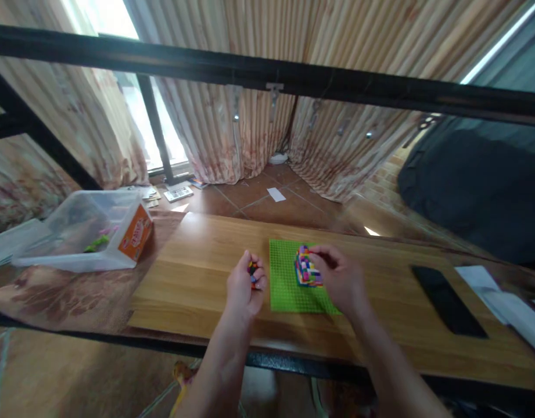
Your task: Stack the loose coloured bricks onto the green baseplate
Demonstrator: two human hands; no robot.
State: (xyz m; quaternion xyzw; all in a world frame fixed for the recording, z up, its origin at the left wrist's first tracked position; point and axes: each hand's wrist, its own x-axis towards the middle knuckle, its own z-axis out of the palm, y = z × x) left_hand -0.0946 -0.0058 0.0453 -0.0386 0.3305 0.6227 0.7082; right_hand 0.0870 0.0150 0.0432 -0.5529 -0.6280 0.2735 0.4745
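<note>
A green studded baseplate (284, 290) lies on the wooden board. On it stands a small multicoloured structure of building bricks (305, 270), stacked in layers. My right hand (341, 276) is over the structure's right side, thumb and fingers pinched at its top; whether a brick is between the fingertips I cannot make out. To the left of the baseplate, my left hand (246, 281) is curled palm-up around several small loose bricks (252, 268) in dark, orange and purple tones. My right hand hides part of the structure and the plate's right edge.
A wooden board (197, 261) forms the work surface. At the left stands a clear plastic bin (75, 261) with an orange label and a few green and pink pieces inside. A black flat object (448, 299) and white papers (502, 296) lie right. A dark metal bar (250, 67) crosses ahead.
</note>
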